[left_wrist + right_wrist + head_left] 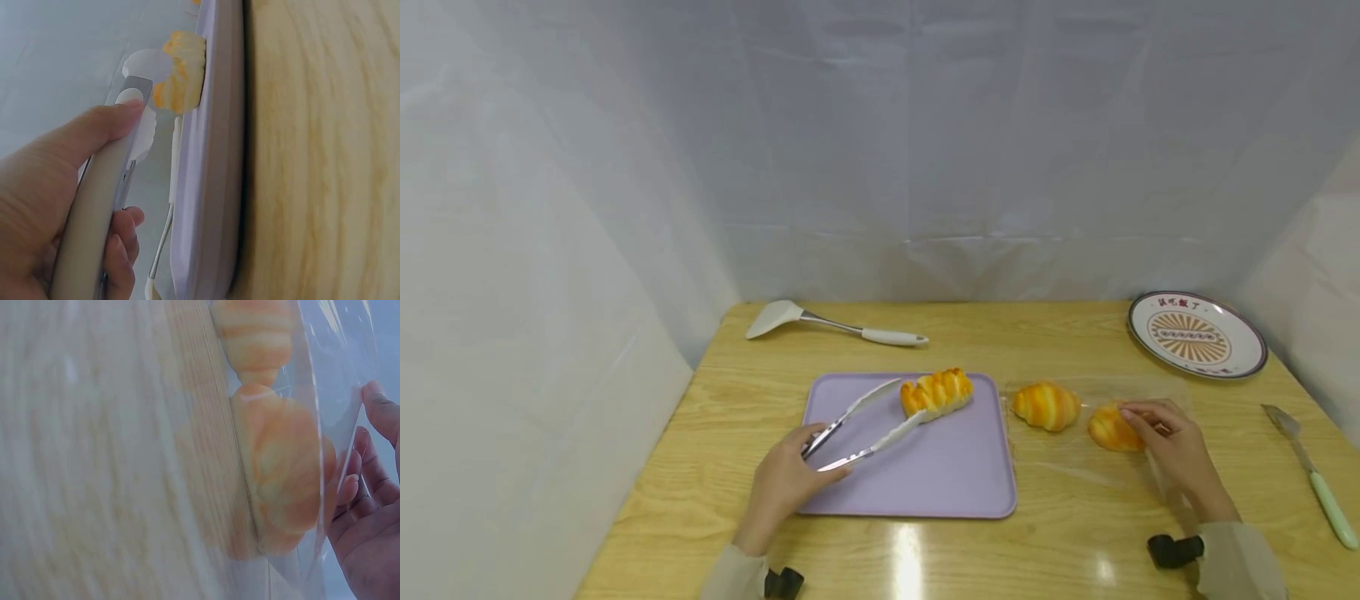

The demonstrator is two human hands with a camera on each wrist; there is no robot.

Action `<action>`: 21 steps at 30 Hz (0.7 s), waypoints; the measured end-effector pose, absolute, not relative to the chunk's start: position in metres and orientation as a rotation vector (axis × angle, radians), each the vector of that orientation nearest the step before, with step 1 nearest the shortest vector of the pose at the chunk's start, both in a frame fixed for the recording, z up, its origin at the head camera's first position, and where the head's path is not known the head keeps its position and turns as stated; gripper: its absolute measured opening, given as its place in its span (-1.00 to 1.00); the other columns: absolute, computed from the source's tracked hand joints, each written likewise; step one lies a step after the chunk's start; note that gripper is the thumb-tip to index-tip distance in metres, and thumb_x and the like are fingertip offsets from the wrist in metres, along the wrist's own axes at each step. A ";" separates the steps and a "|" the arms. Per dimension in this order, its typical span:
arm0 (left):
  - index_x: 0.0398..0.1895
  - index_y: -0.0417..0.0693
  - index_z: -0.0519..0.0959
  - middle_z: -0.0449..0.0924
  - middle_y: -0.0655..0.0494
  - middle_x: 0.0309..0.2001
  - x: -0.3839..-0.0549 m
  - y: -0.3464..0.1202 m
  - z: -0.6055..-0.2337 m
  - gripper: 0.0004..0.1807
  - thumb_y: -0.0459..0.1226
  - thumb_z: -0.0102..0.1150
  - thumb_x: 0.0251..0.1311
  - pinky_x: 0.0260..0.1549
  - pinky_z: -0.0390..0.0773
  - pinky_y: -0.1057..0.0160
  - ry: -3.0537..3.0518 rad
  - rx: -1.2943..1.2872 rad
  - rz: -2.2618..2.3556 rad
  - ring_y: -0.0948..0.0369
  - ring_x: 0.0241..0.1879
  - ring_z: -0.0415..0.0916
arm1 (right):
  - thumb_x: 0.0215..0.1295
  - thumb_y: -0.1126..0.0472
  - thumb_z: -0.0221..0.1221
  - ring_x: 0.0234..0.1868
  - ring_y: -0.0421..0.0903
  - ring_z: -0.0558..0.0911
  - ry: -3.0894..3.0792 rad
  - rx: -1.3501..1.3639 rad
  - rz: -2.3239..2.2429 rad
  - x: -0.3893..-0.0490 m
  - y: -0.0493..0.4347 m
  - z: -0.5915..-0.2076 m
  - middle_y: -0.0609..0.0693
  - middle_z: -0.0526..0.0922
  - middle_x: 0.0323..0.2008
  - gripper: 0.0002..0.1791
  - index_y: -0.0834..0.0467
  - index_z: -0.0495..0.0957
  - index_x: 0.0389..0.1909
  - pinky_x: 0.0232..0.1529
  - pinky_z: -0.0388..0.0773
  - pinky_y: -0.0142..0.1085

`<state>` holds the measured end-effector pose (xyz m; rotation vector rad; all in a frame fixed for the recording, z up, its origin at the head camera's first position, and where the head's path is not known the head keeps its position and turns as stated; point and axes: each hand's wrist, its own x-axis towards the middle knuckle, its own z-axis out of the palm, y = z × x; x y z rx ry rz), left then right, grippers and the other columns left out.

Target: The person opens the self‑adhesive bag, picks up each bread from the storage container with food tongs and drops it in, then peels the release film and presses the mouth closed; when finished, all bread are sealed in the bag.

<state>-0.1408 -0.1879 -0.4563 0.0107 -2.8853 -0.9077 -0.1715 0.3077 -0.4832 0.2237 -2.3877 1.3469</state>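
Observation:
My left hand (pixel 786 479) grips a pair of tongs (pixel 895 435) with pale tips, spread apart. In the left wrist view the thumb lies along the handle (pixel 94 206). Between the tips, or just beyond them, a braided bread roll (pixel 949 392) sits on a lilac tray (pixel 940 487); whether the tips touch it I cannot tell. To the right, my right hand (pixel 1176 446) pinches the film of a clear plastic bag (pixel 309 569). Two golden rolls lie inside: one roll (pixel 1047 407) nearer the tray, another roll (pixel 281 462) beside my fingers.
A white-headed spatula (pixel 891 337) lies behind the tray. At the back right stands a patterned plate (pixel 1240 337). A small server with a green handle (pixel 1330 504) lies along the table's right edge. Pale sheeting (pixel 910 167) hangs behind the wooden table (pixel 685 483).

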 end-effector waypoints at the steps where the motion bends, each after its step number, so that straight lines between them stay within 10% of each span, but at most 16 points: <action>1: 0.11 -0.06 0.58 0.65 -0.08 0.06 -0.141 -0.190 -0.457 -0.20 0.09 0.55 -0.27 -0.05 0.57 -0.09 -2.888 0.012 -0.906 -0.05 -0.01 0.61 | 0.35 0.38 0.15 -0.32 -0.53 0.46 -2.389 0.222 1.346 -0.171 0.308 -0.483 -0.56 0.48 -0.25 -0.85 0.30 0.64 -0.14 -0.32 0.38 -0.68; 21: 0.09 -0.14 0.59 0.67 -0.12 -0.01 -0.147 -0.180 -0.462 -0.20 0.03 0.57 -0.30 -0.17 0.61 -0.08 -2.944 -0.028 -0.811 -0.07 -0.10 0.64 | 0.35 0.38 0.14 -0.33 -0.52 0.47 -2.387 0.223 1.359 -0.172 0.309 -0.486 -0.56 0.48 -0.23 -0.85 0.28 0.64 -0.14 -0.33 0.39 -0.68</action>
